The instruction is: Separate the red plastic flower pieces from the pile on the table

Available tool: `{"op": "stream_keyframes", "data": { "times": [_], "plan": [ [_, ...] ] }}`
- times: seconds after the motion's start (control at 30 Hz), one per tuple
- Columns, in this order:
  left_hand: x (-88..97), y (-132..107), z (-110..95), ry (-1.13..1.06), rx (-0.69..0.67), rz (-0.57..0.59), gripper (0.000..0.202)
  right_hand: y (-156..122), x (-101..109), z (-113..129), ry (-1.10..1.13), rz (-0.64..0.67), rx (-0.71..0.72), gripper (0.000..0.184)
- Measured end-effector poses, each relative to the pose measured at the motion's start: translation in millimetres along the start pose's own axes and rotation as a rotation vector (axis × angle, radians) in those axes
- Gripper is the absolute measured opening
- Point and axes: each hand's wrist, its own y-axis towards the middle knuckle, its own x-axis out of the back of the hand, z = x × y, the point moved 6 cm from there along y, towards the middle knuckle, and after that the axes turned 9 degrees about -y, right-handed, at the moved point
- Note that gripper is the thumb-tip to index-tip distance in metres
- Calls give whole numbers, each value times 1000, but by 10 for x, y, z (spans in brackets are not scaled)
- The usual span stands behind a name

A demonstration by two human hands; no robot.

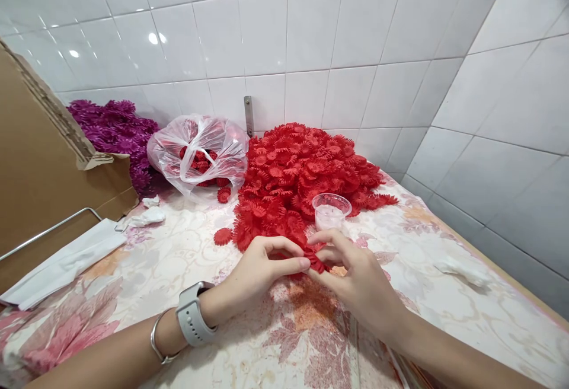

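My left hand (267, 264), with a watch and a bangle on its wrist, is closed, its thumb and forefinger tips pressed together at the edge of a red artificial flower (316, 262). From the other side my right hand (355, 267) grips the same flower with bent fingers, which partly cover it. The two hands nearly touch at the fingertips. Just beyond them rises a big heap of red artificial flowers (302, 169). A clear plastic cup (331, 214) with whitish contents stands against the heap, behind my right hand.
A tied clear plastic bag (200, 158) with red pieces inside stands left of the heap. Purple artificial flowers (115, 131) lie behind a cardboard box (53, 158). White paper (62, 264) lies at left on the flowered tablecloth (178, 258). Tiled walls (311, 33) bound the back and right.
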Motion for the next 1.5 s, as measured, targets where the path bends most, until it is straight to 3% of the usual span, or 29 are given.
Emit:
{"op": "stream_keyframes", "data": {
  "times": [0.13, 0.3, 0.43, 0.6, 0.73, 0.93, 1.13, 1.23, 1.33, 1.43, 1.5],
  "plan": [
    [32, 22, 35, -148, 53, 8, 14, 18, -49, -7, 161, 62, 26, 17],
    [-26, 16, 91, -367, 103, 73, 19, 24, -158, -66, 502, 87, -99, 23],
    [-88, 2, 113, -489, 117, 75, 23, 10, -203, -54, 696, 50, -167, 30],
    [-87, 10, 79, -488, 65, 23, 26, 5, -186, -67, 801, -16, -215, 30],
    [-91, 7, 72, -497, 75, -7, 27, 10, -173, -84, 780, -30, -180, 28],
    [-101, -33, 102, -564, 51, -81, 24, -37, -56, -15, 431, -218, -27, 20],
    [57, 31, 121, -630, 11, -205, 28, -42, 23, -52, 400, -309, -28, 20],
    [210, 79, 48, -482, -60, -280, 24, 20, 84, -130, 471, -310, -78, 25],
    [313, 82, -106, -89, -208, -315, 14, 91, 68, -172, 559, -206, -142, 32],
    [296, 5, -297, 413, -435, -361, 12, 115, 17, -171, 587, -102, -193, 37],
    [217, -47, -358, 599, -523, -334, 5, 108, -11, -172, 595, -70, -220, 37]
  ]
}}
